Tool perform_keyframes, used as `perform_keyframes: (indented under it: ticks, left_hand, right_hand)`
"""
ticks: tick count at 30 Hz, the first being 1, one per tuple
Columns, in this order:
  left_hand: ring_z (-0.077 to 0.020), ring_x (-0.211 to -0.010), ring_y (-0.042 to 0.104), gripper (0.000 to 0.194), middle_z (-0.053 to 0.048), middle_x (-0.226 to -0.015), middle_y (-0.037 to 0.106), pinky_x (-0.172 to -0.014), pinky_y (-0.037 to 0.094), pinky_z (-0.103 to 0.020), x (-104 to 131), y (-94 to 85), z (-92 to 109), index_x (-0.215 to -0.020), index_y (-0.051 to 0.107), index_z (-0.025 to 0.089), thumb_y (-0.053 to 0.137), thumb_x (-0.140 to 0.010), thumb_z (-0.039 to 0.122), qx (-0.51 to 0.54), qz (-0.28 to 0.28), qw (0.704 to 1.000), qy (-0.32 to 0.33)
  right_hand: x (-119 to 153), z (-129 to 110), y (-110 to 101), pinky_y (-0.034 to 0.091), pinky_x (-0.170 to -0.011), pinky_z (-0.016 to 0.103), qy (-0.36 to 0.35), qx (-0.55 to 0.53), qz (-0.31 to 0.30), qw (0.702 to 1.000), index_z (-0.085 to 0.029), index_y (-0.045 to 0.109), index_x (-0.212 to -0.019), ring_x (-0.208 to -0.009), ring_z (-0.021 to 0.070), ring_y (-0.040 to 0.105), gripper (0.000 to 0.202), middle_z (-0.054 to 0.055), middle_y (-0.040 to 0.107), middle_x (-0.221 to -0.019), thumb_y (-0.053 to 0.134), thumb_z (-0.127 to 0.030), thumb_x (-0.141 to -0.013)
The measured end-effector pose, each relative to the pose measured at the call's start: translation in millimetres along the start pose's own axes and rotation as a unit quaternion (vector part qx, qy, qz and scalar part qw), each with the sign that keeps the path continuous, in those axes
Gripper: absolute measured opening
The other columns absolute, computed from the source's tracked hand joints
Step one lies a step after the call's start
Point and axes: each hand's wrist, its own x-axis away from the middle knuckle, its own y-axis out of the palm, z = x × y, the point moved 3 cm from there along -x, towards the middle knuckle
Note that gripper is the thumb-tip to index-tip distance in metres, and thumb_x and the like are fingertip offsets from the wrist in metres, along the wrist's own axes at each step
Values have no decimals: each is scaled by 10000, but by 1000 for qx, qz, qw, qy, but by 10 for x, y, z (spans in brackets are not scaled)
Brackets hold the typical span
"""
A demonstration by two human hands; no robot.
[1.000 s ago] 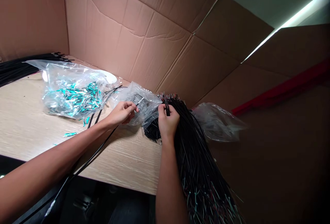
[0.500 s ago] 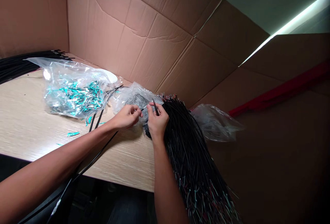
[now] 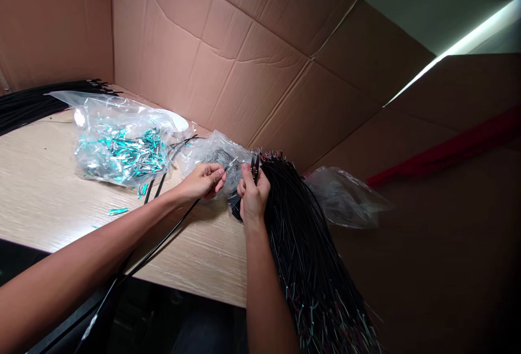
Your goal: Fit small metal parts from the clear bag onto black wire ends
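Held cable: a single thin black cable (image 3: 255, 165) is pinched upright in the right hand, its tip poking up just above the fingers; its long axis runs roughly vertical in the view, tip toward the cardboard wall.

Right hand: the right hand (image 3: 252, 197) is closed in a loose fist around that cable, thumb and forefinger pressed near the top — likely to keep the end steady and exposed.

Left hand: the left hand (image 3: 202, 180) is nearly closed, thumb and fingertips pinching a small silvery piece (image 3: 230, 165) that points right and slightly up, toward the cable tip. The two ends are close but apart. A long black cable (image 3: 163, 240) also runs under this wrist and off the table edge; whether the hand grips it I cannot tell.

Cable bundle: a thick bundle of black cables (image 3: 301, 234) lies just right of the right hand, ends fanned near the wall, long axis running down toward the viewer and off the table — handy for drawing one at a time.

Small bag: a clear bag of grey metal parts (image 3: 211, 154) sits just behind the left hand, within reach.

Teal bag: a larger clear bag of teal pieces (image 3: 122, 145) lies further left.

Table: a pale wooden table (image 3: 40, 196), walled by cardboard (image 3: 228, 50).
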Motion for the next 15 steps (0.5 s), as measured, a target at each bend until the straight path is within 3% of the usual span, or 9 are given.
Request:
perform_keyframes:
  ticks: [2, 5, 9, 11, 15]
  left_hand:
    - [-80, -422, 421, 353, 30, -612, 532, -400, 290, -181, 22, 29, 4, -805, 559, 181, 630, -1019, 452, 21, -32, 999, -11]
    - [-67, -440, 359, 387, 34, -603, 483, -420, 234, -176, 46, 64, -10, -772, 535, 177, 666, -997, 463, 56, -71, 995, -39]
    - [-60, -459, 243, 370, 65, -582, 372, -442, 161, -191, 49, 85, -27, -780, 520, 187, 716, -959, 444, 95, -100, 988, -67]
    - [-66, -473, 230, 352, 63, -587, 359, -455, 155, -205, 41, 74, -40, -784, 518, 192, 722, -950, 424, 96, -106, 987, -73]
    - [-77, -490, 255, 356, 53, -607, 375, -480, 140, -225, 18, 13, -78, -790, 504, 200, 730, -940, 430, 76, -112, 989, -66]
  right_hand:
    - [-7, 18, 12, 222, -420, 243, 52, -66, -1, 996, -224, 613, -848, -438, 78, 244, 454, -115, 320, -546, 817, -629, -831]
    - [-1, 18, 44, 191, -420, 236, 89, -117, -32, 989, -193, 667, -850, -451, 58, 202, 486, -123, 326, -543, 949, -562, -708]
    - [-3, 19, 34, 156, -419, 223, 127, -179, -87, 972, -174, 708, -871, -456, 43, 131, 501, -138, 289, -530, 994, -527, -659]
    - [-3, 38, 30, 149, -418, 218, 155, -205, -113, 960, -183, 705, -877, -456, 50, 106, 460, -144, 248, -522, 975, -510, -701]
    - [17, 80, 63, 170, -409, 226, 216, -205, -116, 947, -210, 661, -846, -443, 81, 84, 324, -140, 172, -508, 807, -494, -903]
